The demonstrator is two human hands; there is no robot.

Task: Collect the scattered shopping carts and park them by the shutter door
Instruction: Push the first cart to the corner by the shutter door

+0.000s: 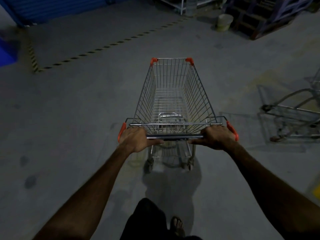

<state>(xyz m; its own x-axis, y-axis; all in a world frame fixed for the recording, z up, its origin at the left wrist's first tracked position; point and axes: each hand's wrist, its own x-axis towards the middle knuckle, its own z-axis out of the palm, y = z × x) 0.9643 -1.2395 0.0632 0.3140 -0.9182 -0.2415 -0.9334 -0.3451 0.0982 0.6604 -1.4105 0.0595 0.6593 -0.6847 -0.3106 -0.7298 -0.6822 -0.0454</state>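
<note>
In the head view, a silver wire-mesh shopping cart with orange plastic corner guards [174,99] stands on the grey concrete floor [78,118] directly ahead of the person, its basket carrying nothing and its nose pointed up the frame. The left hand [134,138] grips the left end of the dark tubular push handle [174,136], fingers curled over the top and thumb lying under the bar; the right hand [216,135] holds the right end the same way, fingers wrapped over it. Both arms reach out nearly straight. The blue corrugated shutter door [52,7] lies at the upper left, well apart from the cart, behind a yellow-and-black hazard stripe [103,47] on the floor. A second metal cart [294,115], blurred, sits at the right edge. The cart is probably light for its size while unloaded, stiff in its frame, and it likely rolls easily on this smooth floor, though swivel casters may wander. The handle bar is the sensible hold: hands wide apart, as now, should give the leverage to steer left toward the door. The smooth bar could be slippery, so a full wrap suits it.
</note>
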